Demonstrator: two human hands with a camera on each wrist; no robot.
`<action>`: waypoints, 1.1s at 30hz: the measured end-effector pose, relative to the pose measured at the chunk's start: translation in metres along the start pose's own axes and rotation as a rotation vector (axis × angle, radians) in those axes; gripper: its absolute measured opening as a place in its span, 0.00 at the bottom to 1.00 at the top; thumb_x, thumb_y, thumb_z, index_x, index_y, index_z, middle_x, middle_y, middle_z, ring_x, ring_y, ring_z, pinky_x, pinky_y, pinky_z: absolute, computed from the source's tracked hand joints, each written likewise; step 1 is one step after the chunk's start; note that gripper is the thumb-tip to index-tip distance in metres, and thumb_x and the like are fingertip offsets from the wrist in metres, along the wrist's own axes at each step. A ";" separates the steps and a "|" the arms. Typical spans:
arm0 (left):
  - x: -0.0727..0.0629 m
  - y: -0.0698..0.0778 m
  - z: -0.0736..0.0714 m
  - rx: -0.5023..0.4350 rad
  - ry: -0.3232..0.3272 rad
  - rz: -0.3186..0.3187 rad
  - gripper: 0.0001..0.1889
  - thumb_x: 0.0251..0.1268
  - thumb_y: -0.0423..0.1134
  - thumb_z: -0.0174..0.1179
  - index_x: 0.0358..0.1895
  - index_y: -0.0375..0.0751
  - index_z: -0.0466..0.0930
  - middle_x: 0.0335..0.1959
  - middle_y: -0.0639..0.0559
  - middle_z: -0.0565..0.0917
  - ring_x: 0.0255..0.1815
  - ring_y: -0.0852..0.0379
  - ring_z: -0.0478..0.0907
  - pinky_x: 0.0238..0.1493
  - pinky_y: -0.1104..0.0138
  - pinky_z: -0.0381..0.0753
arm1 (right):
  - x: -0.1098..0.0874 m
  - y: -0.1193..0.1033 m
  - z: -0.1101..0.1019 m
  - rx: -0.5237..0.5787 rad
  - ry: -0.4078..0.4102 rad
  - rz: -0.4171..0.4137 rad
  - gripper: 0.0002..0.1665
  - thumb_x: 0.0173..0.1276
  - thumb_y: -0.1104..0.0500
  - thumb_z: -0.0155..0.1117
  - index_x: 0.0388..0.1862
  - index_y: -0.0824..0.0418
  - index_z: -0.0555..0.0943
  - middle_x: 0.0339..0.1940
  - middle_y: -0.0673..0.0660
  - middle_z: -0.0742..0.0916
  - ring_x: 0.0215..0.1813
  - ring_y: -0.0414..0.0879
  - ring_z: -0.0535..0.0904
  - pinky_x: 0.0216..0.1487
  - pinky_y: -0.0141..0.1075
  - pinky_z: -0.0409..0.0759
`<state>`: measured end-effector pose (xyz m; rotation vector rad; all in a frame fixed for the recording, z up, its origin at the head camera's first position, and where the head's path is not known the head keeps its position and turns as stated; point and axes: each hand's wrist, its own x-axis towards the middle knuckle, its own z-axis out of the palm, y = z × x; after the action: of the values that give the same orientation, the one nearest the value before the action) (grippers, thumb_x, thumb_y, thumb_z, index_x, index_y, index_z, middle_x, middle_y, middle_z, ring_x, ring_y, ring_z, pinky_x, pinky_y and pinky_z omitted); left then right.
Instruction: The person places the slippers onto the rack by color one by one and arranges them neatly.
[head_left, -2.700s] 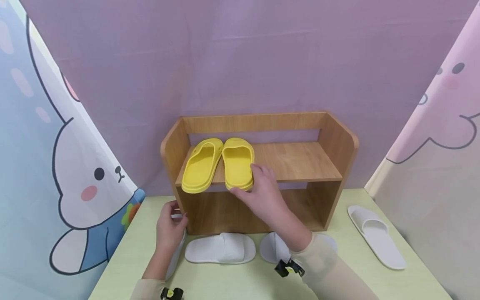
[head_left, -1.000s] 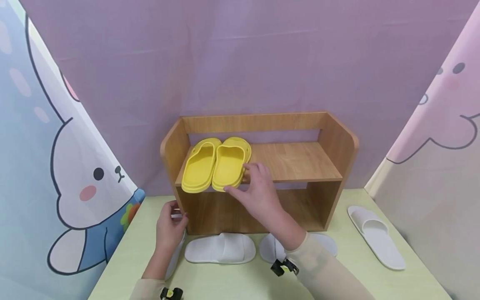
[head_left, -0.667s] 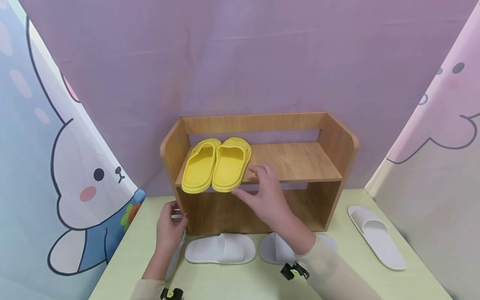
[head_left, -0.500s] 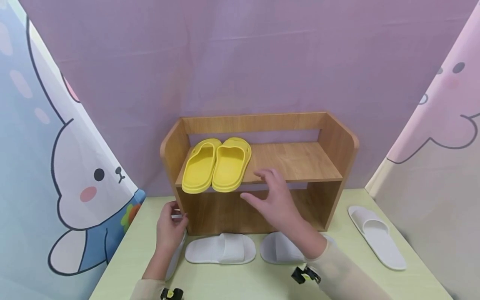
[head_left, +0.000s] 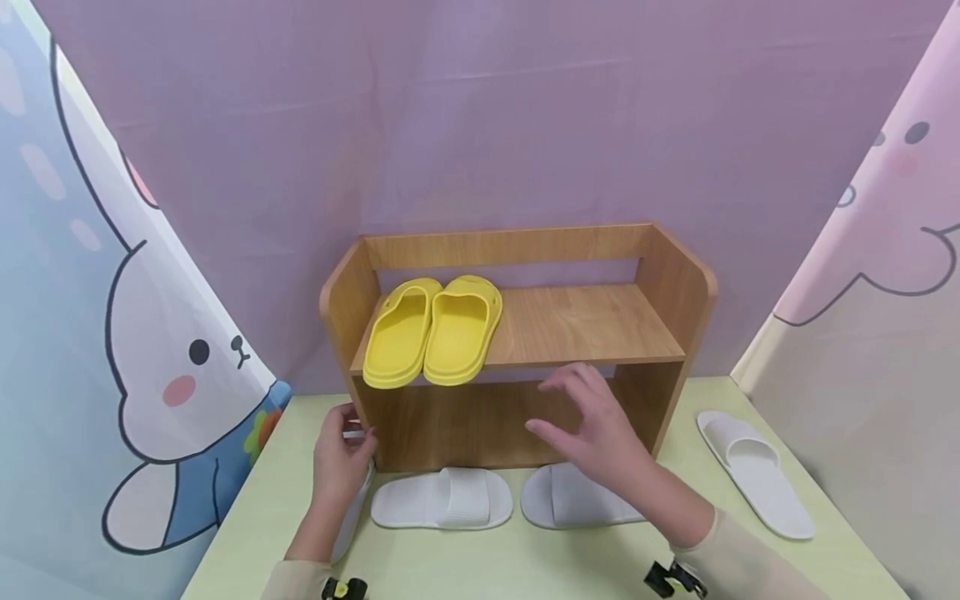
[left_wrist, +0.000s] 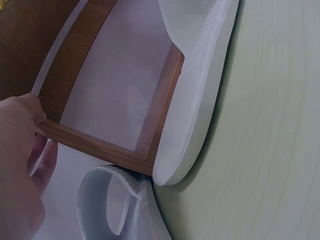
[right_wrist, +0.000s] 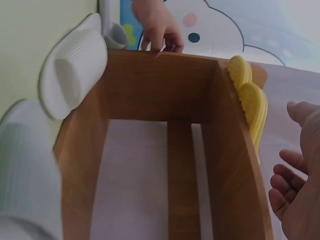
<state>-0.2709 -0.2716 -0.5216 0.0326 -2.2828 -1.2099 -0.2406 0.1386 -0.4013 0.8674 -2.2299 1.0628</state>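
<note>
The yellow clogs (head_left: 459,333) lie side by side on the upper board (head_left: 585,325) of the wooden rack (head_left: 671,283); they look light, slightly soft, best taken by the heel (head_left: 452,372). The left hand (head_left: 340,457) grips the rack's side panel (head_left: 347,304); the right hand (head_left: 600,431) is released, holding nothing.

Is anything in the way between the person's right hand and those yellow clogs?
Nothing visible: only open space lies between the right hand and the yellow clogs, which sit on the upper shelf.

We see two yellow clogs (head_left: 459,335), touching, heels toward us, left on upper shelf (head_left: 581,323) of upright wooden rack (head_left: 465,425).
</note>
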 end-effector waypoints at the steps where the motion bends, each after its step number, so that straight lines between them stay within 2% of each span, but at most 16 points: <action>1: 0.000 0.000 0.000 -0.002 0.000 -0.001 0.26 0.70 0.25 0.69 0.67 0.35 0.74 0.55 0.41 0.83 0.54 0.40 0.87 0.53 0.44 0.92 | -0.003 0.003 -0.002 0.000 0.004 -0.015 0.26 0.63 0.59 0.88 0.57 0.55 0.85 0.57 0.47 0.84 0.63 0.46 0.79 0.64 0.38 0.80; 8: 0.000 0.000 0.000 0.016 -0.008 -0.012 0.26 0.71 0.26 0.69 0.68 0.36 0.74 0.56 0.42 0.82 0.55 0.41 0.86 0.53 0.49 0.93 | -0.021 0.022 -0.015 -0.013 0.010 -0.098 0.26 0.60 0.64 0.87 0.56 0.57 0.85 0.56 0.49 0.86 0.61 0.49 0.79 0.64 0.30 0.76; 13: 0.000 0.001 0.001 0.019 -0.013 -0.025 0.26 0.71 0.26 0.69 0.68 0.36 0.73 0.56 0.42 0.82 0.56 0.41 0.86 0.53 0.52 0.93 | -0.035 0.036 -0.023 -0.017 -0.027 -0.084 0.27 0.60 0.62 0.87 0.56 0.55 0.85 0.57 0.48 0.86 0.62 0.46 0.79 0.65 0.28 0.76; 15: 0.000 0.001 0.001 0.020 -0.010 -0.029 0.26 0.70 0.26 0.69 0.68 0.36 0.74 0.56 0.42 0.82 0.56 0.41 0.86 0.52 0.56 0.93 | -0.040 0.041 -0.026 -0.017 -0.040 -0.083 0.27 0.60 0.62 0.88 0.56 0.55 0.85 0.57 0.47 0.86 0.63 0.45 0.78 0.66 0.27 0.75; 22: 0.000 0.001 0.000 0.017 -0.007 -0.023 0.26 0.70 0.25 0.69 0.68 0.35 0.74 0.56 0.41 0.83 0.56 0.41 0.87 0.49 0.70 0.90 | -0.053 0.058 -0.030 -0.043 -0.028 -0.157 0.30 0.57 0.64 0.87 0.59 0.57 0.85 0.57 0.51 0.87 0.60 0.51 0.80 0.66 0.25 0.74; 29: 0.000 0.002 0.000 0.011 -0.016 -0.028 0.26 0.70 0.25 0.69 0.69 0.36 0.73 0.57 0.41 0.83 0.56 0.40 0.86 0.49 0.69 0.90 | -0.072 0.073 -0.038 -0.083 -0.066 -0.073 0.31 0.58 0.61 0.89 0.59 0.57 0.85 0.58 0.50 0.86 0.64 0.47 0.79 0.69 0.24 0.72; 33: 0.000 0.001 0.001 0.013 -0.011 -0.024 0.26 0.70 0.26 0.69 0.69 0.36 0.73 0.57 0.41 0.83 0.56 0.40 0.86 0.48 0.72 0.89 | -0.081 0.080 -0.042 -0.101 -0.072 -0.059 0.31 0.57 0.61 0.89 0.59 0.58 0.85 0.58 0.51 0.86 0.63 0.46 0.78 0.69 0.22 0.71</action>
<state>-0.2708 -0.2705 -0.5212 0.0582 -2.3064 -1.2100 -0.2387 0.2381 -0.4708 0.9350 -2.2811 0.8974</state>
